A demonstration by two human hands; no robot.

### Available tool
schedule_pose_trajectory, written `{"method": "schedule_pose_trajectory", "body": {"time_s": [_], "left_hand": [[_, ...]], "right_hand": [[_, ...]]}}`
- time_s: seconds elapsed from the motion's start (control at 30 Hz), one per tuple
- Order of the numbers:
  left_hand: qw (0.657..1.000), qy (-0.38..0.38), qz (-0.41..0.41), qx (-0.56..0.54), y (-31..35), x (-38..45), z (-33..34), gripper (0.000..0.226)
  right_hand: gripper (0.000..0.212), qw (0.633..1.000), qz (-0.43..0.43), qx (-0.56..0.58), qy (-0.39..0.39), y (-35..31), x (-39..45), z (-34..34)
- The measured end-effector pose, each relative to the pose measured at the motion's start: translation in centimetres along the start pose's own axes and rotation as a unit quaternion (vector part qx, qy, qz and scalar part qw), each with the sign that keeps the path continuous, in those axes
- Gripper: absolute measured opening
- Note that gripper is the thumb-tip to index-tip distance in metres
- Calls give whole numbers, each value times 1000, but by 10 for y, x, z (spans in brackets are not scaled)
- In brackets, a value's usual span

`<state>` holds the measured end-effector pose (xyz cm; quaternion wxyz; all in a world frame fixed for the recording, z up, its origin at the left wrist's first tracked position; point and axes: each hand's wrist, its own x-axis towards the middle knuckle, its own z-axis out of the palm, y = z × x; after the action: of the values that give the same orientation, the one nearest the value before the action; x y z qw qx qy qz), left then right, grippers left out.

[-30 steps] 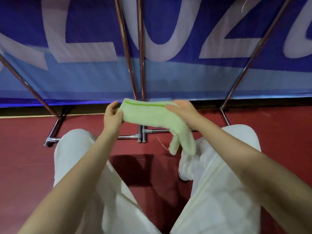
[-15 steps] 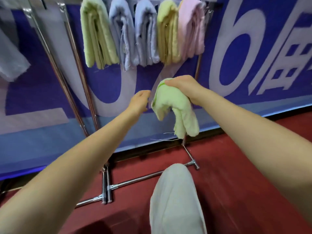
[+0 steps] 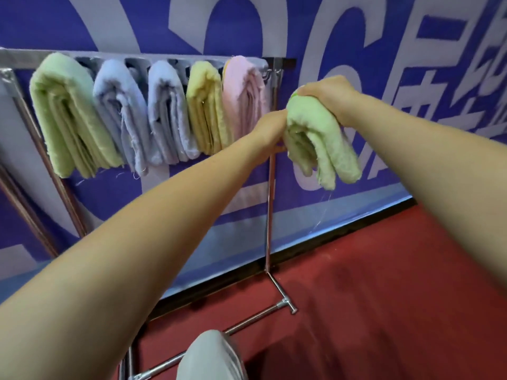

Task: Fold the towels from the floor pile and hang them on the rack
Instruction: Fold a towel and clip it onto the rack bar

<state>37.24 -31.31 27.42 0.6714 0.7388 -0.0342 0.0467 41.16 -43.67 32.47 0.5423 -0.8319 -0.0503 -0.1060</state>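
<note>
Gripping a folded green towel (image 3: 323,141) in both right hand (image 3: 326,96) and left hand (image 3: 270,133), beside the loaded rack (image 3: 270,187), over red floor (image 3: 384,283), against a blue banner (image 3: 274,26).

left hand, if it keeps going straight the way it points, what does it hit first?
Probably the folded green towel held by the right hand: the left hand already touches its edge. Behind it stands the rack post; depth unclear.
</note>
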Motion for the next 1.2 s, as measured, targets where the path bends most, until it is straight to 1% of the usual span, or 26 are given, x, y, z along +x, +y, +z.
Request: {"method": "schedule_pose_trajectory", "body": {"time_s": [0.07,0.17,0.2,0.23,0.3,0.4,0.47,0.53,0.57,0.63,0.7,0.8,0.93,1.03,1.1,1.13,1.2], "left_hand": [[1000,12,12,-2,11,19,4,17],[999,38,15,-6,15,50,1,27],[999,44,18,8,14,59,0,29],[999,45,22,20,13,69,-1,30],[997,53,38,35,9,83,-5,35],[993,112,45,12,2,103,-13,42],[987,156,49,9,-10,124,-20,55],[982,180,56,-6,-24,151,-30,63],[982,177,62,-11,-30,165,-34,61],[983,171,66,12,-22,153,-36,48],[981,177,75,23,-16,147,-38,43],[983,164,67,39,-16,147,-37,42],[980,175,94,33,-22,145,-35,46],[980,176,94,26,-22,141,-32,50],[982,164,84,29,-19,136,-30,46],[984,158,78,28,-19,136,-29,45],[987,145,71,18,-19,136,-29,50]], "right_hand": [[24,999,-7,-11,34,-9,23,-4],[37,997,-11,-27,66,-16,60,0],[36,997,-14,-44,61,-17,70,4],[31,997,-23,-61,44,-18,79,9],[24,994,-57,-88,-23,-21,97,20],[21,983,-95,-123,-102,-28,119,35],[23,978,-119,-114,-131,-36,133,43],[31,976,-135,-97,-138,-45,143,47],[32,977,-138,-93,-136,-48,149,48],[31,980,-130,-82,-127,-48,162,49],[29,985,-111,-66,-111,-43,172,51],[34,994,-68,-25,-85,-32,180,59],[25,996,-69,15,-48,-20,179,73],[16,998,-55,33,-7,-13,172,75],[21,999,-32,33,9,-12,162,75],[21,998,-21,51,13,-10,159,74],[20,996,-11,85,8,-11,149,72]]}}
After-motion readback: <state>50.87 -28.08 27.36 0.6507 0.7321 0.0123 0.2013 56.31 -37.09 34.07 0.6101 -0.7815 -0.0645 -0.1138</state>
